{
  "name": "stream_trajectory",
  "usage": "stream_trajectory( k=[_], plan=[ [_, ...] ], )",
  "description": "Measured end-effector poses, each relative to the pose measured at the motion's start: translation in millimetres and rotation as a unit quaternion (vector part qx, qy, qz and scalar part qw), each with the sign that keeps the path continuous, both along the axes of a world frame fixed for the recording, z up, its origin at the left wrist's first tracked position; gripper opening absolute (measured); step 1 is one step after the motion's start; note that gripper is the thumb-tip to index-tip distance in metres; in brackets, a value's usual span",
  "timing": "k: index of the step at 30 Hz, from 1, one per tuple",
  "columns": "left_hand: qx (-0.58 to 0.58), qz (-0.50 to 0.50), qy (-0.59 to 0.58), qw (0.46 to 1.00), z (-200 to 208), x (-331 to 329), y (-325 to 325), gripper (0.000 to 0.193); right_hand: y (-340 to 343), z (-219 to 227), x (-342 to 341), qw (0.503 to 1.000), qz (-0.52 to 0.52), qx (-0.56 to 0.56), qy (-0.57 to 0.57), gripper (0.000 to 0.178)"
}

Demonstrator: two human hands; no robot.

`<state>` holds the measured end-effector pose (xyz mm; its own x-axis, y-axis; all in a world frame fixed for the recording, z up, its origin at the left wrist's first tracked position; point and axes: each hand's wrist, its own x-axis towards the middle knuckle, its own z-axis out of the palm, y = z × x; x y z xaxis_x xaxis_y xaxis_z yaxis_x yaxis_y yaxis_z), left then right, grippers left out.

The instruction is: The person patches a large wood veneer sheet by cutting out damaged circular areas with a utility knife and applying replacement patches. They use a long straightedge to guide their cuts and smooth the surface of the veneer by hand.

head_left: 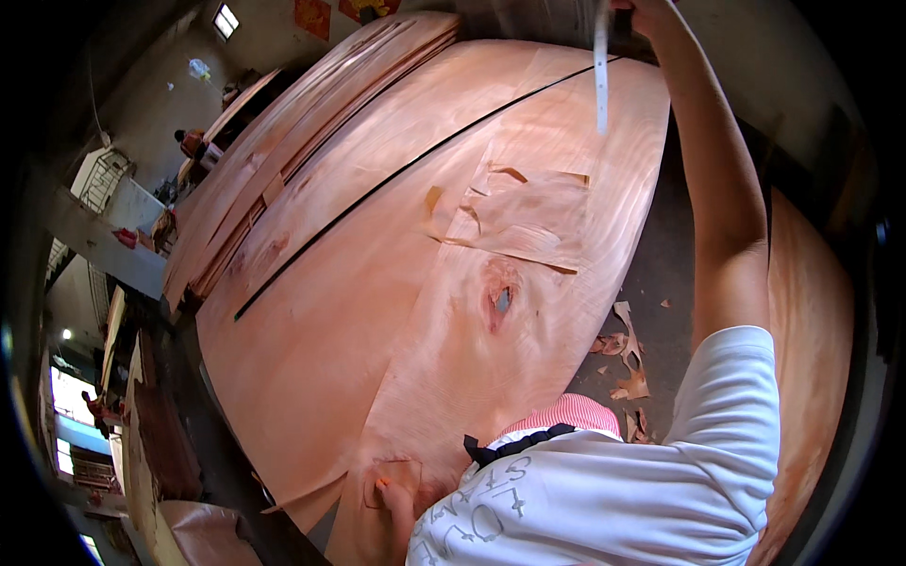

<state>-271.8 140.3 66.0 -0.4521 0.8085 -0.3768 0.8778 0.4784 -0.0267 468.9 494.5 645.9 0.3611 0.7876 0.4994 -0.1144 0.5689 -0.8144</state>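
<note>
My left hand [396,501] rests low on the pale wood veneer sheet [311,406], its fingers drawn together at a small square patch [406,471]. A bit of orange [382,483] shows at a fingertip; whether it is held or worn is unclear. My right arm reaches far up to the right, and the top edge of the picture cuts off my right hand [649,15]. Its fingers close at the upper end of a narrow white perforated tape strip [601,80], which hangs over the sheet's far edge. A knot hole [502,300] opens near the sheet's middle.
A long dark strip [396,174] crosses the sheet. Loose veneer pieces [528,222] lie beyond the hole. Stacked veneers [311,123] rise at the far left. Torn scraps [623,354] litter the floor at right, beside another sheet [807,368]. A person [192,143] is at the far left.
</note>
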Motion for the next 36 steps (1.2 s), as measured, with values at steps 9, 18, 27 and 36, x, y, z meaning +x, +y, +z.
stream_trajectory(
  k=[9, 18, 27, 36],
  plan=[
    [0.002, -0.012, 0.001, 1.000, -0.9, 1.8, -5.3, 0.048, -9.2, -7.7, 5.2, 0.995, -0.046, 0.015, 0.091, 0.025],
    [0.043, 0.009, -0.008, 0.999, 3.6, 9.6, -15.0, 0.048, 36.4, -110.4, 69.8, 0.979, -0.079, -0.094, 0.161, 0.027],
    [0.054, 0.133, -0.084, 0.986, 26.9, 20.4, -2.9, 0.049, -68.3, -371.4, -131.9, 0.825, 0.318, -0.446, -0.139, 0.039],
    [0.133, 0.107, -0.026, 0.985, 15.1, 30.2, -16.2, 0.037, -171.9, -400.7, -264.7, 0.654, 0.524, -0.543, -0.060, 0.029]
  ],
)
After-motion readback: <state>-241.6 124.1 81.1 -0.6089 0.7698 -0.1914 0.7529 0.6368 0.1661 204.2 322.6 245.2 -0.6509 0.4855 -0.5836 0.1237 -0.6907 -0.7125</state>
